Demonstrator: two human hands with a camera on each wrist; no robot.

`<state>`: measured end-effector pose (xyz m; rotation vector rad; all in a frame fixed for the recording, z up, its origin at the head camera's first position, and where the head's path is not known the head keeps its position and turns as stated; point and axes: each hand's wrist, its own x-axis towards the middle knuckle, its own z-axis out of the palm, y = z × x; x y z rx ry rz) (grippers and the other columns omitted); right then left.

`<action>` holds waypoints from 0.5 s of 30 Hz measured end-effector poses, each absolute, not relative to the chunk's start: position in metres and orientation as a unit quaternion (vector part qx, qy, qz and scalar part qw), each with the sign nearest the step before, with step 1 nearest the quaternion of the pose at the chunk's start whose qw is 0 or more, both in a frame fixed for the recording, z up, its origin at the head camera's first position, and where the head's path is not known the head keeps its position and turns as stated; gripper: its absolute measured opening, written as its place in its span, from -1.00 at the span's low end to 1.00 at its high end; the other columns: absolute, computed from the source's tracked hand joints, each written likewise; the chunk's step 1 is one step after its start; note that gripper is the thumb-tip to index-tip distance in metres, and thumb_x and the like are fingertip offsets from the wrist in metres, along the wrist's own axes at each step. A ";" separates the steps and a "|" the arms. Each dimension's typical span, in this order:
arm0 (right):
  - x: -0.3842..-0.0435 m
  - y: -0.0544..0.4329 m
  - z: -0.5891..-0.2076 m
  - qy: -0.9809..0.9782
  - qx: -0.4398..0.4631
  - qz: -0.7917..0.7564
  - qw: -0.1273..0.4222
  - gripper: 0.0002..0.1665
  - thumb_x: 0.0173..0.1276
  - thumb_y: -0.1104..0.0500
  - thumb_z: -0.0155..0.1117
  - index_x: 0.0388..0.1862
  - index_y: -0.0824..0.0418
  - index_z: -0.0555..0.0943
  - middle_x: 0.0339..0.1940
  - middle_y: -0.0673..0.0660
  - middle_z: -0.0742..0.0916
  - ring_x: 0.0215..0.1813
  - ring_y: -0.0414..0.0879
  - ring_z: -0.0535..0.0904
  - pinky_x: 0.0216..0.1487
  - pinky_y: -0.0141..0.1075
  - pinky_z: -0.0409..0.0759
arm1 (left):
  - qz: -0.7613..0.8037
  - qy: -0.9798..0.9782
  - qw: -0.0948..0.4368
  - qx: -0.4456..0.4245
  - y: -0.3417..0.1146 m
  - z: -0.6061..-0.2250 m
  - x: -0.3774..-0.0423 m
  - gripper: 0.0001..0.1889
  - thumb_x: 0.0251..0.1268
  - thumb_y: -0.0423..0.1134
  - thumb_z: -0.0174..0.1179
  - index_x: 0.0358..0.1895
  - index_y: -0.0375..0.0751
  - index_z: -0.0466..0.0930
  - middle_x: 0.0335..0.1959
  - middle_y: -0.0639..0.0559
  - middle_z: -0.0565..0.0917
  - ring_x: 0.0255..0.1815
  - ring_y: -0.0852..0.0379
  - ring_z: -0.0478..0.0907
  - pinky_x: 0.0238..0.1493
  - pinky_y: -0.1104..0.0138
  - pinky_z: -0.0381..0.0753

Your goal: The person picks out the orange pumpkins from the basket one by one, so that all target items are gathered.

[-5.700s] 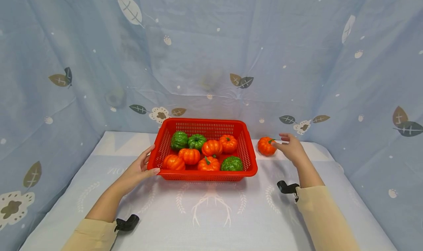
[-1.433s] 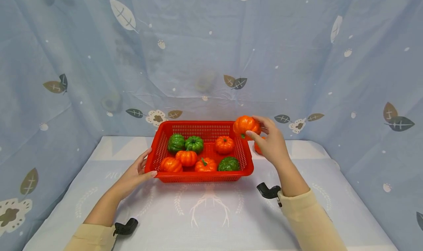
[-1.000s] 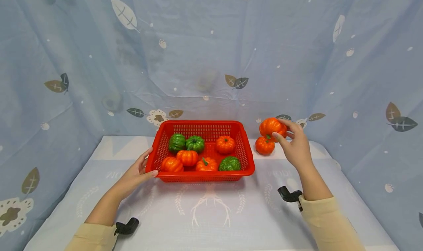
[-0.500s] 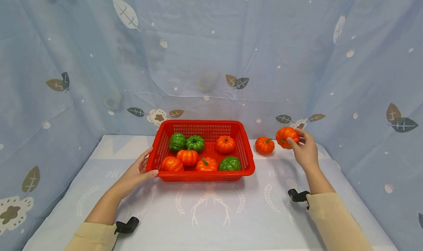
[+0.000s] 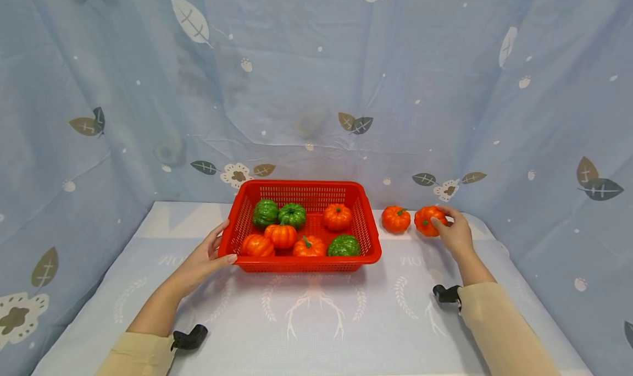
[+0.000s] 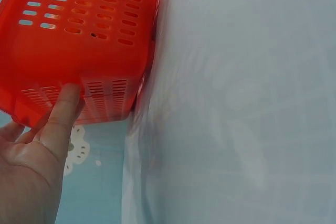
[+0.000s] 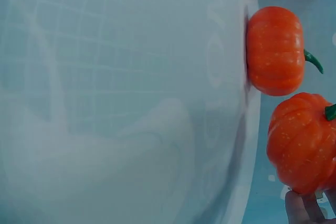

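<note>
From where I stand, the red basket (image 5: 306, 260) is the reference; the left hand (image 5: 200, 266) is part-closed on its left end, thumb at the near corner, fingers along the left rim; the right hand (image 5: 457, 233), well right of the basket, is half-closed, pinching the outer pumpkin (image 5: 425, 222) between thumb and fingers; whether that unit bears on the table (image 5: 321, 310) I cannot tell; the inner pumpkin (image 5: 394, 220), also orange, sits between it and the basket; inside the basket: four orange pumpkins (image 5: 337, 217), three green pumpkins (image 5: 344, 245).
</note>
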<state>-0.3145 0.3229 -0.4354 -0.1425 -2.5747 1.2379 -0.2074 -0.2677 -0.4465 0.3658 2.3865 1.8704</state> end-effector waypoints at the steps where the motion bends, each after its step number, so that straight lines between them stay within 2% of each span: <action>1: -0.316 0.323 -0.437 -0.892 -0.046 0.427 0.143 -0.46 0.52 0.21 0.17 0.41 0.35 0.39 0.33 0.46 0.46 0.29 0.36 0.41 0.28 0.12 0.46 | 0.612 0.780 0.043 0.120 -0.268 -0.447 -0.207 -0.03 0.33 -0.30 0.27 0.64 -0.02 -0.21 0.52 -0.41 0.12 0.48 -0.38 0.16 0.10 0.51 0.43; 9: -0.319 0.323 -0.444 -0.903 -0.052 0.410 0.115 -0.46 0.51 0.19 0.19 0.39 0.36 0.42 0.37 0.46 0.45 0.32 0.38 0.40 0.22 0.13 0.51 | 0.621 0.773 0.046 0.123 -0.268 -0.448 -0.208 -0.03 0.34 -0.32 0.26 0.64 -0.05 -0.23 0.52 -0.42 0.12 0.49 -0.39 0.14 0.11 0.52 0.43; 15: -0.318 0.328 -0.445 -0.915 -0.042 0.394 0.079 -0.36 0.53 0.09 0.18 0.44 0.39 0.33 0.38 0.51 0.40 0.33 0.43 0.35 0.30 0.16 0.42 | 0.622 0.771 0.043 0.127 -0.268 -0.449 -0.209 -0.02 0.34 -0.33 0.27 0.64 -0.06 -0.23 0.52 -0.43 0.11 0.49 -0.38 0.13 0.12 0.55 0.41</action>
